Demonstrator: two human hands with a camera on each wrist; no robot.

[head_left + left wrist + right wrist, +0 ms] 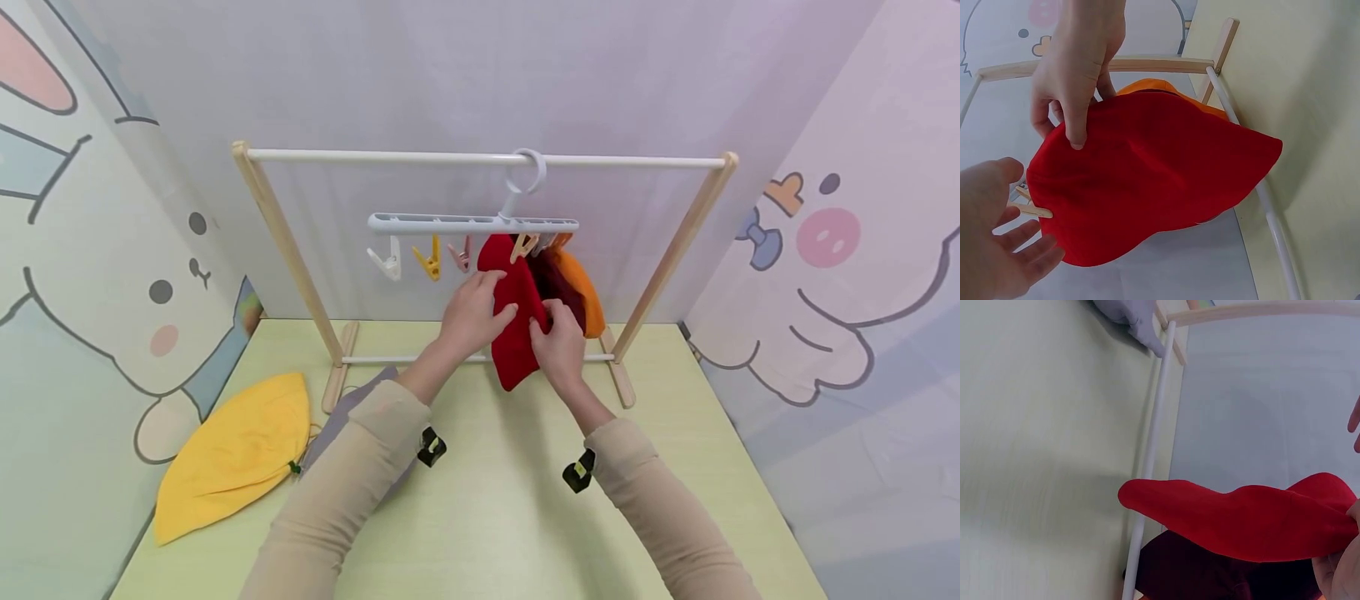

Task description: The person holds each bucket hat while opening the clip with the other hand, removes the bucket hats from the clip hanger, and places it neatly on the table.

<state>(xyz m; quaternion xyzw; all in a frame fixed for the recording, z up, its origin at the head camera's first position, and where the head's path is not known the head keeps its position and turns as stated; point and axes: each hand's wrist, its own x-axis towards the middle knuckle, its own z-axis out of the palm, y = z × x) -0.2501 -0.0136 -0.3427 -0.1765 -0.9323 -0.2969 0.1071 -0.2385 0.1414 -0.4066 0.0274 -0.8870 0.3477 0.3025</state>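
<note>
A red cap [513, 321] hangs below the white hanger [442, 223], a beige clip [523, 247] at its top edge. My right hand [558, 342] pinches the cap's right edge between thumb and fingers, also plain in the left wrist view. On the cap's other side is my left hand [472, 312], its fingers spread and loosely bent, the fingertips right at the cloth near the clip. Behind the red cap hang a maroon cap [1191, 569] and an orange cap [587, 292].
White [388, 260], yellow [429, 258] and pink [461, 254] clips dangle from the hanger's left part. A rack with a white rail [375, 156] and wooden legs [288, 250] carries the hanger. A yellow cap [236, 450] and a grey cap [341, 421] lie on the table at left.
</note>
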